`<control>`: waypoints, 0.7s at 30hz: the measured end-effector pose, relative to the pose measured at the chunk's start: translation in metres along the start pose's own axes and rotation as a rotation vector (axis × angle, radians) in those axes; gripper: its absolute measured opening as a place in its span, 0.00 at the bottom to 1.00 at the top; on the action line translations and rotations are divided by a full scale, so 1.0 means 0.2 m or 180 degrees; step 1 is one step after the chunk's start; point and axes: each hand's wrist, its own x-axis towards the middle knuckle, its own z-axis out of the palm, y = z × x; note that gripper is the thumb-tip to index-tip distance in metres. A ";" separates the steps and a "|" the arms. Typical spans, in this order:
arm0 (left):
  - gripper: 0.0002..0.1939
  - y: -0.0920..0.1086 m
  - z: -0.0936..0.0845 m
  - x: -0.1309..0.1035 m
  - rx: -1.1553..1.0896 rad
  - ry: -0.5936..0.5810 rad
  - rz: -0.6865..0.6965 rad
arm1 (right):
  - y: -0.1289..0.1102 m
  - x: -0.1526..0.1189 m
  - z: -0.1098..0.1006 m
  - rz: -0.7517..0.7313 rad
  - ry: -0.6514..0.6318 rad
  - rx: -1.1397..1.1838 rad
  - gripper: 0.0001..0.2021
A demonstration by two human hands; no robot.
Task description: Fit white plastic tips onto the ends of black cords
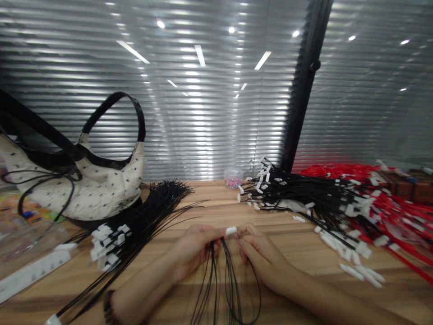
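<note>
A small white plastic connector (231, 231) sits between my two hands, above the middle of the wooden table. My left hand (192, 249) is closed, thumb and fingertips pinching the connector's left end. Thin black wires (233, 282) hang in loops below it toward the near edge. My right hand (260, 253) pinches at the connector's right side, and one black wire curves down from its fingers. The fingertips partly hide the wire end and where it meets the connector.
At left lie a black wire bundle (165, 198) with white connectors (110, 243), a dotted handbag (101, 189) and a white power strip (37, 271). Right are more black wires (304, 189), red wires (341, 170) and loose white connectors (361, 273). A clear tub (233, 178) stands behind.
</note>
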 end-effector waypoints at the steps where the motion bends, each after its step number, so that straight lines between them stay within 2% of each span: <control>1: 0.07 0.00 0.00 0.00 0.0002 -0.0032 0.0028 | 0.00 0.00 0.00 -0.0077 0.0018 0.0007 0.16; 7: 0.06 0.01 0.01 -0.01 0.0045 -0.0057 0.0041 | -0.01 -0.01 0.00 -0.0257 0.0079 -0.0145 0.16; 14: 0.08 0.00 0.00 -0.01 -0.0057 0.0013 -0.0138 | -0.02 -0.01 0.01 -0.0085 0.0208 -0.0123 0.15; 21: 0.10 -0.02 0.01 -0.01 0.0082 -0.0041 -0.0116 | -0.05 -0.01 0.02 -0.0254 0.0197 0.0009 0.15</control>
